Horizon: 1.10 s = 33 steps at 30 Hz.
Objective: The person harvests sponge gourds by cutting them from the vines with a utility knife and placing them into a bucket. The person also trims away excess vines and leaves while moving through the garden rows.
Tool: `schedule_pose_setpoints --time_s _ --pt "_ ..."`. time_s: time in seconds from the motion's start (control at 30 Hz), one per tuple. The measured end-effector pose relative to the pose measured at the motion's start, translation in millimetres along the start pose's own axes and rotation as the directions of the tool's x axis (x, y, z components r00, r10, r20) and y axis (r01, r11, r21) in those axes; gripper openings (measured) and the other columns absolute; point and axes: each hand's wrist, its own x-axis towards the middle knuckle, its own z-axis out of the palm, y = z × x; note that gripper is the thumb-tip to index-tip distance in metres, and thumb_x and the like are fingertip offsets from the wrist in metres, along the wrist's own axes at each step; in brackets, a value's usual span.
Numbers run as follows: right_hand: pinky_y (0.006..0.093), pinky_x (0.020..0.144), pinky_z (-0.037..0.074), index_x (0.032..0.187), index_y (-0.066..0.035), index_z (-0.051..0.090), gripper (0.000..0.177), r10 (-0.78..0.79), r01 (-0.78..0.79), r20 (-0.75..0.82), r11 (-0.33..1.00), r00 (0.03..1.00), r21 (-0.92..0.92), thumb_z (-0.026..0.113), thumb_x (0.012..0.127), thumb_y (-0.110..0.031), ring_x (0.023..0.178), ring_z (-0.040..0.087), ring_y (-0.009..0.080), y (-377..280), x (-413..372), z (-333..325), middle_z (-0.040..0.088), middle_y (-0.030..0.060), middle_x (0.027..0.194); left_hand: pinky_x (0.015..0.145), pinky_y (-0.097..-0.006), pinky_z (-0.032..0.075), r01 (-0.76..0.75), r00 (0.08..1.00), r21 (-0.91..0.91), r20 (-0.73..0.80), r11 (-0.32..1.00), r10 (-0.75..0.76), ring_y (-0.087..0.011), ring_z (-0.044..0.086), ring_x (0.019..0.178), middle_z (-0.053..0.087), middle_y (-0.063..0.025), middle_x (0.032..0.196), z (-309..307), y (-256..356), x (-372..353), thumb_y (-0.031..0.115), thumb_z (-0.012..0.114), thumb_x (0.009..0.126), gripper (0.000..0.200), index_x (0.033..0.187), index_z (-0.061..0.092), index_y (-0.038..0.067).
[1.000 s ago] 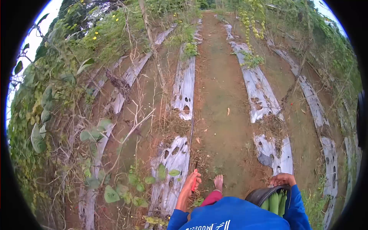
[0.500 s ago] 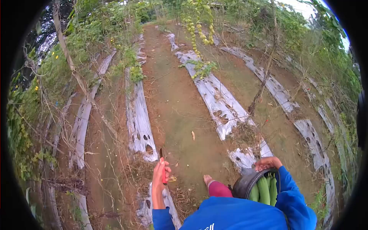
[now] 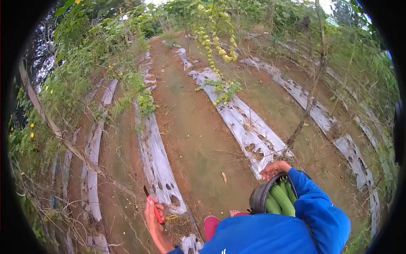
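Head view: red-handled knife (image 3: 159, 213) in the left hand (image 3: 153, 215), black bucket (image 3: 257, 200) by the right hand (image 3: 275, 169)

At near left, the knife sits in the left hand, its fingers wrapped around the handle and the dark blade pointing far and left. A thin yellow loop (image 3: 171, 217) shows just beside the handle. At near right, the right hand has its fingers bent at the bucket's far rim; I cannot tell whether they grip it. Long green vegetables (image 3: 281, 199) lean side by side inside the tilted bucket, against the blue top (image 3: 262, 235). A bare foot (image 3: 234, 213) shows between the hands. Farther out, a soil path (image 3: 190, 139) runs between torn, silvery sheeting strips (image 3: 154, 152). A brown leaf (image 3: 224, 177) lies on the path; yellow-green vines (image 3: 228, 51) hang at the far end.
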Motion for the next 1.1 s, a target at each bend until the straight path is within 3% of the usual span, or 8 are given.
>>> schedule_pose_setpoints --time_s 0.07,0.17,0.23,0.4,0.67,0.8,0.93,1.1 --pt "0.0251 0.051 0.046 0.102 -0.009 0.066 0.031 0.105 -0.101 0.005 0.971 0.994 -0.216 0.053 0.094 -0.036 0.056 0.056 0.0104 -55 26 -4 0.068 -0.0019 0.081 0.037 -0.0198 0.033 -0.198 0.979 0.099 -0.019 0.975 0.201 -0.0047 0.044 0.048 0.055 -0.0013 0.068 -2 48 5 0.04 0.052 0.101 0.031 0.102 0.054 0.009" --pt "0.0249 0.055 0.046 0.107 -0.007 0.065 0.031 -0.133 0.195 0.226 0.941 0.965 -0.275 0.054 0.095 -0.034 0.061 0.056 0.0095 -110 90 -22 0.07 0.0003 0.089 0.042 -0.0181 0.032 -0.362 0.916 0.237 -0.088 0.901 0.391 -0.0031 0.042 0.05 0.056 -0.0009 0.072 -8 115 7 0.034 0.047 0.103 0.028 0.103 0.055 0.007" --pt "0.0249 0.057 0.046 0.108 -0.007 0.066 0.031 0.004 0.043 0.148 0.948 0.989 -0.316 0.056 0.096 -0.034 0.063 0.055 0.007 -168 96 -5 0.071 0.0003 0.091 0.046 -0.0188 0.031 -0.482 0.836 0.329 -0.106 0.812 0.539 -0.0026 0.039 0.052 0.056 -0.0013 0.073 -20 153 2 0.03 0.046 0.103 0.027 0.104 0.057 0.005" --pt "0.0259 0.063 0.051 0.116 -0.003 0.064 0.034 -0.025 0.073 0.248 0.98 0.968 -0.185 0.059 0.092 -0.026 0.077 0.065 0.0135 -222 203 -49 0.071 0.0067 0.1 0.047 -0.0202 0.031 -0.692 0.584 0.464 -0.091 0.553 0.807 -0.0028 0.04 0.053 0.058 -0.0029 0.073 -55 227 -9 0.031 0.046 0.101 0.031 0.106 0.057 0.003" --pt "0.03 0.058 0.053 0.113 0.0 0.063 0.031 -0.108 0.198 0.327 0.947 0.939 -0.254 0.057 0.098 -0.026 0.072 0.066 0.0173 -335 259 -14 0.07 0.0072 0.093 0.049 -0.0212 0.031 -0.685 0.274 0.669 -0.13 0.289 0.953 -0.0041 0.041 0.054 0.057 -0.0027 0.07 -68 310 11 0.034 0.047 0.099 0.034 0.105 0.058 0.003" --pt "0.0288 0.065 0.054 0.115 -0.001 0.063 0.03 -0.243 0.331 0.295 0.893 0.924 -0.304 0.055 0.099 -0.024 0.076 0.066 0.0167 -389 266 3 0.071 0.0074 0.096 0.049 -0.0233 0.031 -0.356 0.22 0.931 0.004 0.077 0.975 -0.0047 0.041 0.053 0.055 0.0 0.068 -93 329 39 0.034 0.045 0.102 0.033 0.105 0.059 0.004" --pt "0.028 0.066 0.054 0.115 -0.001 0.063 0.028 -0.376 0.435 0.397 0.898 0.838 -0.069 0.054 0.098 -0.021 0.077 0.067 0.0152 -422 277 17 0.071 0.0056 0.096 0.056 -0.0295 0.04 -0.158 0.333 0.948 -0.213 0.278 0.918 -0.0114 0.052 0.059 0.054 -0.0027 0.062 -120 343 62 0.028 0.048 0.102 0.029 0.102 0.061 0.002" --pt "0.0271 0.067 0.054 0.114 -0.002 0.063 0.028 -0.228 0.357 0.421 0.898 0.878 -0.258 0.058 0.096 -0.023 0.082 0.066 0.0131 -479 358 -5 0.07 0.0032 0.099 0.032 -0.0196 0.028 -0.213 0.337 0.762 -0.529 0.611 0.778 -0.0029 0.043 0.04 0.053 -0.0004 0.061 -117 371 69 0.038 0.044 0.103 0.039 0.095 0.061 0.004"
